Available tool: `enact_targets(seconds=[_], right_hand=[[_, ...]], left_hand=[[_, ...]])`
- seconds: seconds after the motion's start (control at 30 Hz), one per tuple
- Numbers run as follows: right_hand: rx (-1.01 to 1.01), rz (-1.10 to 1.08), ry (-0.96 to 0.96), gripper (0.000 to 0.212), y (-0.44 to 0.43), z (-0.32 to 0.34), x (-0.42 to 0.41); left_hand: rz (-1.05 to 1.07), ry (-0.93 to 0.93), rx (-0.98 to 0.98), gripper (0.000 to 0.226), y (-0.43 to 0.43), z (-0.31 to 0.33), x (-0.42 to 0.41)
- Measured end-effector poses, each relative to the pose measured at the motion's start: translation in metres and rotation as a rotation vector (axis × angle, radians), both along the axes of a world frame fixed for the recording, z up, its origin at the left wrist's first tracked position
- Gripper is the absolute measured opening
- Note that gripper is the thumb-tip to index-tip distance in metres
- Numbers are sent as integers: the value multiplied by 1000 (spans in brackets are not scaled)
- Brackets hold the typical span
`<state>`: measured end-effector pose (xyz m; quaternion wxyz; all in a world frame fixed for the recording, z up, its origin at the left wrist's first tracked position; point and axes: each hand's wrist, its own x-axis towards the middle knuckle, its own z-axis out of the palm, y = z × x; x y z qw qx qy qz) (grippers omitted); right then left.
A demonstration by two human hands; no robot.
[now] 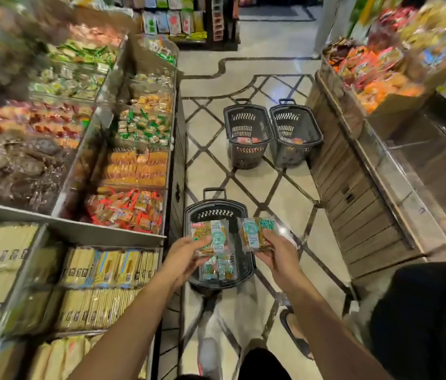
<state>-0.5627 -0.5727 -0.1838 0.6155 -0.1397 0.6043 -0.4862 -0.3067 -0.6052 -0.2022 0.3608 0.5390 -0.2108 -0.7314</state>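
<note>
Both hands are out over the near black shopping basket, which stands on the tiled floor hard against the snack display counter.

Left hand grips a clear-wrapped snack pack with a teal label, thumb on top, fingers curled underneath. Right hand grips a second snack pack of the same kind, tilted a bit, fingers wrapped round its lower edge. The two packs are side by side, just apart, above the basket opening.

More matching packs lie in the basket bottom.

Two more black baskets stand side by side further down the aisle, each with a few items inside. Counter bins on the left hold yellow cracker packs and orange-red packets. A wooden display stand is on the right.
</note>
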Motion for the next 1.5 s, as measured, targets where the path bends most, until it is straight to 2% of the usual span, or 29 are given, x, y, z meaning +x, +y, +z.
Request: enact_targets(seconds=[0.13, 0.33, 0.47, 0.63, 0.77, 0.8, 0.93, 1.0, 1.07, 1.13, 1.17, 1.3, 1.37, 1.5], right_hand=[[41, -26, -23, 27, -31, -19, -5], [68, 4, -41, 38, -85, -55, -9], [117, 20, -51, 25, -119, -86, -12], [200, 65, -29, 25, -148, -140, -12], [270, 115, 14, 58, -160, -190, -4], [289, 121, 26, 59, -162, -208, -4], [363, 106, 32, 24, -164, -289, -3], [376, 145, 72, 18, -159, -330, 0], [401, 166, 114, 21, -156, -371, 4], [449, 161, 161, 25, -160, -409, 8], [468, 162, 178, 25, -163, -427, 11], [480, 171, 189, 30, -179, -498, 19], [456, 201, 251, 36, -189, -534, 21], [364, 243, 351, 20, -213, -597, 27]], left_hand=[[-2, -36, 56, 67, -28, -12, -9], [48, -92, 136, 59, -74, -37, -26], [120, -90, 193, 39, -100, -65, -36], [202, -109, 243, 66, -124, -120, -30], [180, -143, 272, 55, -134, -168, -24], [161, -152, 282, 54, -136, -184, -20], [109, -168, 331, 36, -139, -254, -6], [140, -186, 368, 36, -140, -297, -1], [157, -230, 391, 51, -140, -349, 4], [175, -279, 422, 84, -142, -395, 7], [185, -290, 438, 90, -142, -421, 9], [162, -410, 414, 47, -156, -496, -4], [153, -453, 394, 38, -167, -529, -12], [89, -503, 323, 31, -196, -587, -24]])
